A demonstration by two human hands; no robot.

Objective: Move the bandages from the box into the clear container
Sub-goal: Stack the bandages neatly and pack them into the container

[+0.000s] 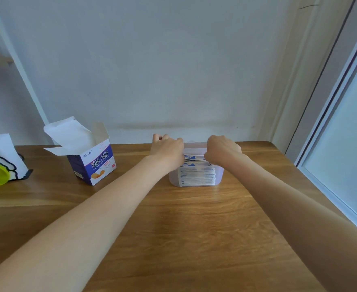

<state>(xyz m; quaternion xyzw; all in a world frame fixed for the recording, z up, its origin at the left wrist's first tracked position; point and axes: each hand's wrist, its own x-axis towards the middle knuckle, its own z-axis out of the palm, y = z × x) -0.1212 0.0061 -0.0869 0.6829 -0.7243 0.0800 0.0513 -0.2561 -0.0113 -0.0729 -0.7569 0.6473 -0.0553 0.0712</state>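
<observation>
Inside the clear container (196,178), bandages (196,175) lie stacked flat, lengthwise left-right; left hand (168,151) and right hand (222,150), both curled, grip its rim.

Both bare forearms reach forward, converging from the lower corners toward the middle. The left hand (167,151) is curled, knuckles up, back toward the camera, fingers folded away and down. The right hand (222,150) mirrors it, also curled into a loose fist, wrist slightly bent. The two hands sit near each other, apart, at about the same height.
</observation>
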